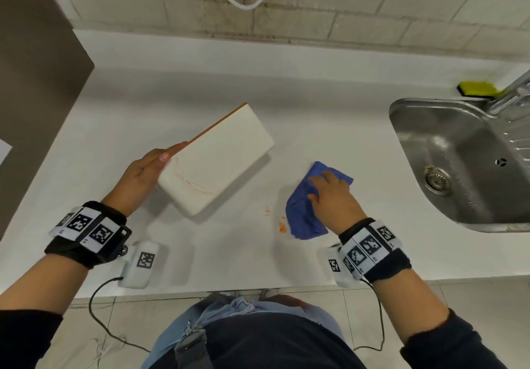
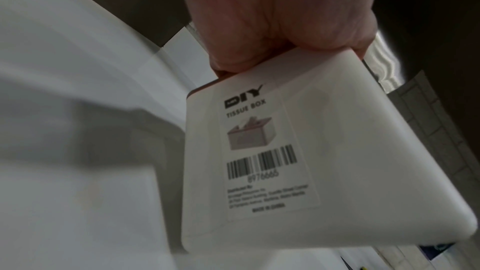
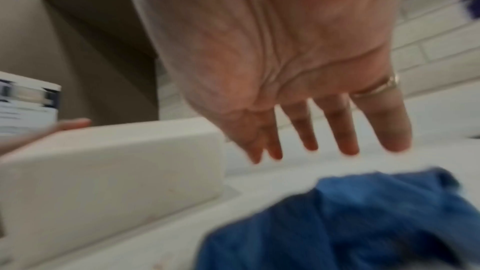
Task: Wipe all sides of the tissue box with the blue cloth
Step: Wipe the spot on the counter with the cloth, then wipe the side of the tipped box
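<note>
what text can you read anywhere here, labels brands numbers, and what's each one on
"DIY": clear sticker on the white plastic tissue box that the left hand grips.
"TISSUE BOX": same sticker, under the brand.
"8976665": under the barcode, soft, so uncertain.
"MADE IN CHINA": bottom line, blurred, my best reading.
Distributor lines: too blurred to read.
Black and white wristband markers: patterns only, no words.

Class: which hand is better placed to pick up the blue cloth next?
Right. The right hand is open directly over the blue cloth, while the left hand grips the tissue box.
</note>
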